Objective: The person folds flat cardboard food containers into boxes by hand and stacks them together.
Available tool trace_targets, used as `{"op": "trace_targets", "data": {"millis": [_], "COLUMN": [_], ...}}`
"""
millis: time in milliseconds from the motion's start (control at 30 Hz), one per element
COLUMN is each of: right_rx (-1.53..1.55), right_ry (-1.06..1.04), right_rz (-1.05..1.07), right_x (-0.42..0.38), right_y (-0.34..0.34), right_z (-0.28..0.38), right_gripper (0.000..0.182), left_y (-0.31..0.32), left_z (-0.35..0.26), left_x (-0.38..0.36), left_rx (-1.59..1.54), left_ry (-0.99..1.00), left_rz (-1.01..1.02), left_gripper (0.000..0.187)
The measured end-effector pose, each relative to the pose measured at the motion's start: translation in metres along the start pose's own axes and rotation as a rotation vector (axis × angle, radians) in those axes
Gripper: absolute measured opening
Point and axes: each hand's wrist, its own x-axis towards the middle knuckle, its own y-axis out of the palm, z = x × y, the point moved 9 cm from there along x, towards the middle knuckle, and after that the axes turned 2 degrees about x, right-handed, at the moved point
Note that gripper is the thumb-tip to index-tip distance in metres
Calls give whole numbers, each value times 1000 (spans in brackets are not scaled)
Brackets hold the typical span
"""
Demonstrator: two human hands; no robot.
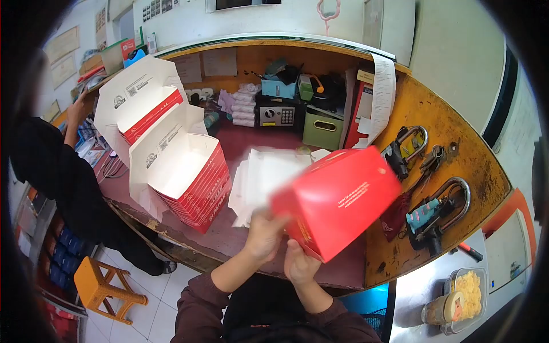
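In front of me a red cardboard box (pixel 343 200) is tilted up off the counter, with small white print on the side facing me. Its far part, by the white sheets, is blurred. My left hand (pixel 266 237) grips the box at its left edge, the fingertips smeared by motion. Under the near lower corner, my right hand (pixel 300 264) holds it with the thumb up against the red wall. Just beyond lie flat white cardboard pieces (pixel 263 177). To the left stand a nested stack of open red-and-white boxes (pixel 200 194) and another stack (pixel 140 103) behind it.
A small safe (pixel 277 114), white rolls (pixel 245 106) and a green bin (pixel 323 128) line the counter's back. U-shaped locks (pixel 437 214) lie on the wooden side at right. Another person (pixel 63 188) stands at left near an orange stool (pixel 106 288). Food containers (pixel 466 300) sit lower right.
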Motion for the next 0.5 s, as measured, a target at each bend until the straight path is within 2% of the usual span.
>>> {"op": "trace_targets", "data": {"millis": [33,67,100,133,167,233,300,333,367,400,467,500], "right_rx": [1,-180,-361,-445,-447,-576,383,477,571,570,-102,-105], "right_ry": [0,-22,-43,-26,-25,-84,482,522,559,557,443,444], "right_rz": [5,124,241,256,254,537,32,140,249,247,471,471], "right_x": [5,11,14,20,26,31,49,59,66,70,70,70], "right_y": [-4,-3,2,3,-1,4,-51,-42,-33,-47,-57,-61], "right_z": [0,2,0,-5,-2,7,-14,4,22,23,21,17], "right_gripper": [51,40,29,9,9,19,38,43,48,48,42,42], "left_y": [3,-1,-5,-6,-4,-40,-88,-100,-107,-108,-108,-108], "left_z": [5,8,4,3,1,6,5,-2,-9,-12,-16,-18], "left_x": [2,0,3,6,9,23,29,29,30,32,37,38], "left_rx": [-74,-139,-141,-301,-460,-419,-136,-137,107,352,406,460], "left_ry": [-74,-175,-177,-266,-353,-350,-394,-395,-395,-391,-380,-364], "left_rz": [34,-90,-95,-29,42,34,-29,-31,58,149,158,163], "left_gripper": [47,53,53,51,50,53,57,57,59,61,61,61]}}
